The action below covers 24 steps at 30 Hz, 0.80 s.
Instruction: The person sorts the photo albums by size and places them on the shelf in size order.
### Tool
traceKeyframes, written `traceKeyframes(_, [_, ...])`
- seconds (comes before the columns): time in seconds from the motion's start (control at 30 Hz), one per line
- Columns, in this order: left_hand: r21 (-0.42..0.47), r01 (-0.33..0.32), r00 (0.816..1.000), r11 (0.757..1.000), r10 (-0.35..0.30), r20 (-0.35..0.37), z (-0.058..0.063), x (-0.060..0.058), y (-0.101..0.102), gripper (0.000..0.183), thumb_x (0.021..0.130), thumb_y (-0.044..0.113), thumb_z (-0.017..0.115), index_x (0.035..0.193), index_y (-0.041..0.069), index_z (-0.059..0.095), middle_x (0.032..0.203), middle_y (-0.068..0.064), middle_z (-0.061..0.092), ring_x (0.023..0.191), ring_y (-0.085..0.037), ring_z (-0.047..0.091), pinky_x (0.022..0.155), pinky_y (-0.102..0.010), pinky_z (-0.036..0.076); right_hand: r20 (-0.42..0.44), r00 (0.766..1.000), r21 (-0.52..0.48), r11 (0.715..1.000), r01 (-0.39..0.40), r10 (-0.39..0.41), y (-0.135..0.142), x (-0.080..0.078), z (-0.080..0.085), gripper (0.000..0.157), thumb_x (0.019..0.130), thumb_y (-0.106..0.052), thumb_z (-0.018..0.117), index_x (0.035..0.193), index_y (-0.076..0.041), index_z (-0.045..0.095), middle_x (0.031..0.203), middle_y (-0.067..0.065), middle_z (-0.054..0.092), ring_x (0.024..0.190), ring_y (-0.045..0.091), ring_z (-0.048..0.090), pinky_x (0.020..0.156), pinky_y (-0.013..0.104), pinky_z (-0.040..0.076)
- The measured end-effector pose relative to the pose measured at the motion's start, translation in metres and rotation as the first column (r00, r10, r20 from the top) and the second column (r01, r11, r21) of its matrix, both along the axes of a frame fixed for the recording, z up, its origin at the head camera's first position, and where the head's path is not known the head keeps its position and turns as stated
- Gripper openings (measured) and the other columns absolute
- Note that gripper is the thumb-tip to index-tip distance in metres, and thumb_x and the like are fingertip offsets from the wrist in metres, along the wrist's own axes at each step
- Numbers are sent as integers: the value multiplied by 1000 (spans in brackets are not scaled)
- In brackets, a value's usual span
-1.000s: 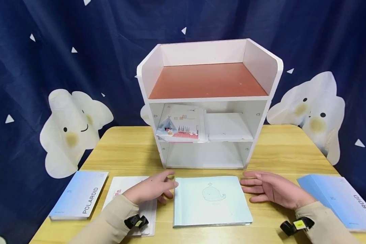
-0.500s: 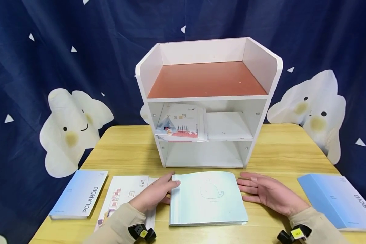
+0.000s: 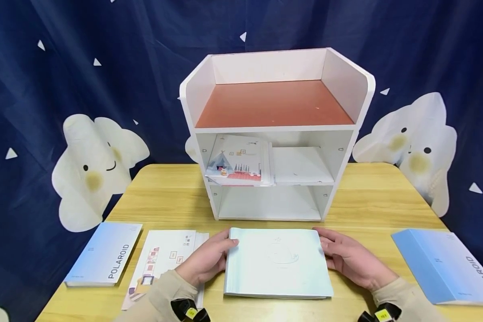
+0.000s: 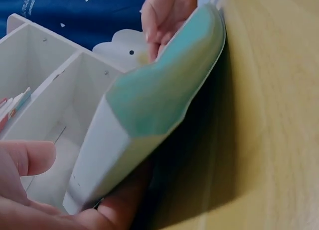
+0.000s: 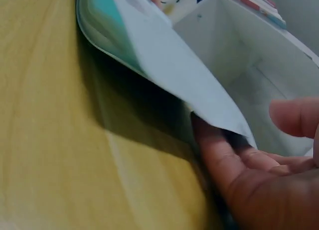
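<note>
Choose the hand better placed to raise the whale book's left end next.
Left, probably: the left hand is at that end, its fingers under the whale book; the right hand is at the opposite end.

One album between two hands, two POLAROID volumes, one shelf unit.
Counted: one album [image 3: 277, 273]; two hands, a left hand [image 3: 207, 259] and a right hand [image 3: 352, 259]; two beige sleeves [image 3: 161, 293]; two black wrist devices [image 3: 181, 307]; two blue-and-white POLAROID volumes [image 3: 104, 255], one at either side; one tabletop [image 3: 165, 201]; one shelf unit [image 3: 273, 129] with three levels: one red-brown top [image 3: 273, 105], one middle shelf [image 3: 302, 165], one bottom shelf [image 3: 269, 203]; several booklets [image 3: 241, 156] on the middle shelf, their exact number hidden by overlap; at least two printed booklets [image 3: 161, 255] overlapping at left; one navy curtain [image 3: 165, 67]; two clouds with faces [image 3: 92, 179], two partial white shapes [image 3: 191, 150].
</note>
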<state>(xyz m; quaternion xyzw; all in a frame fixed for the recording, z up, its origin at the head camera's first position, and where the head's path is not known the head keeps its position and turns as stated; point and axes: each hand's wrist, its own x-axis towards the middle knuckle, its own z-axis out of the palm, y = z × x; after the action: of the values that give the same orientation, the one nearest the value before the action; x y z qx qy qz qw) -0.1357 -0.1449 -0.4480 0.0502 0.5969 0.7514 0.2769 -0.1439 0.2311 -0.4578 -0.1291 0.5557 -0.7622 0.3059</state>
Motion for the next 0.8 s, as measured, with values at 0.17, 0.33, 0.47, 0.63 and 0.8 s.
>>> traceKeyframes(0.17, [36,13,1000,999,-14,17,-1,2,7,55,103,11,48,150,-5,25,133,-22,55,115,-28,61,93,-44,55,-8,999,39,998,43,-42,-8,4,-6,65,110,-10,37,155,12,-5,139,8,57,118,20,61,96,38,53])
traceKeyframes(0.33, [76,17,999,997,-20,42,-2,3,12,65,102,8,49,156,2,12,137,-23,52,116,-30,61,95,-46,54,60,993,98,991,96,-102,-19,7,-6,66,110,-17,39,157,8,1,141,13,51,119,21,57,97,41,51])
traceKeyframes(0.47, [89,-5,1000,996,4,13,-3,-3,12,53,103,6,45,151,-1,23,135,-21,53,115,-26,61,95,-41,54,97,986,57,990,129,-134,-25,8,-6,64,110,-18,40,157,8,5,140,11,50,120,20,56,98,41,51])
traceKeyframes(0.63, [74,-89,996,993,88,13,-1,-13,6,50,105,10,44,152,-2,29,137,-20,53,118,-24,58,98,-37,51,128,990,-110,991,75,-61,-29,6,-9,63,111,-17,39,156,8,3,139,6,54,124,17,55,104,39,48])
traceKeyframes(0.8, [54,-163,986,985,162,26,-4,-19,1,52,108,15,42,154,-3,27,139,-20,51,119,-23,56,101,-38,47,136,979,-237,965,-115,150,-26,6,-12,46,112,-15,30,155,-2,17,142,13,55,128,28,56,106,49,46])
